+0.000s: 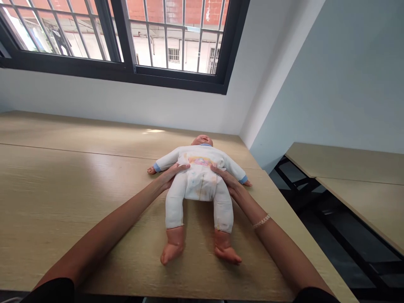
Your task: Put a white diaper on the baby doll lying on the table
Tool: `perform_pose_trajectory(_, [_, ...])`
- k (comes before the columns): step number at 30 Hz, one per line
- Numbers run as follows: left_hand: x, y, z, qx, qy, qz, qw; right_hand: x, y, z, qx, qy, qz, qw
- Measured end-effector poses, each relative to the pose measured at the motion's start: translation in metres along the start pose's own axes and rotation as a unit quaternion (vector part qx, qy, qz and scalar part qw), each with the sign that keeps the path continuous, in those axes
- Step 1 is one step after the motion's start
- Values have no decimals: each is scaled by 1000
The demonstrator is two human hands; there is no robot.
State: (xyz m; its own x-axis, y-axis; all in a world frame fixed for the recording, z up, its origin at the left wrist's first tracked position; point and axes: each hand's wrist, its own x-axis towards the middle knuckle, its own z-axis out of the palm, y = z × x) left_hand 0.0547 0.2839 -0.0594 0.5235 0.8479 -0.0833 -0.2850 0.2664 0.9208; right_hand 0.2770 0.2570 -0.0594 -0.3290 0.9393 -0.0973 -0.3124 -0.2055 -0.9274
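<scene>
Baby doll, dressed and already grasped, lies face-up between left hand and right hand, both clasped at its sides; whether it clears the counter is unclear.

Black sleeves are worn — plus a pale beaded bracelet.

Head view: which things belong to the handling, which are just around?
In use:
- baby doll, face up
- left hand and right hand, holding the sides of its waist
- table, beneath it

Just around:
- barred window, beyond the table
- second table, off to the right
- bracelet, worn on the right arm
</scene>
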Motion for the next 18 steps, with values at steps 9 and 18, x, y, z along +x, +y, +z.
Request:
perform_pose_trajectory(9, [-18, 41, 18, 38, 24, 32, 998, -16, -37, 16, 31, -3, -38, 999])
perform_pose_trajectory(18, [-89, 71, 90, 183, -76, 161, 967, -94, -75, 31, -175, 103, -85, 975])
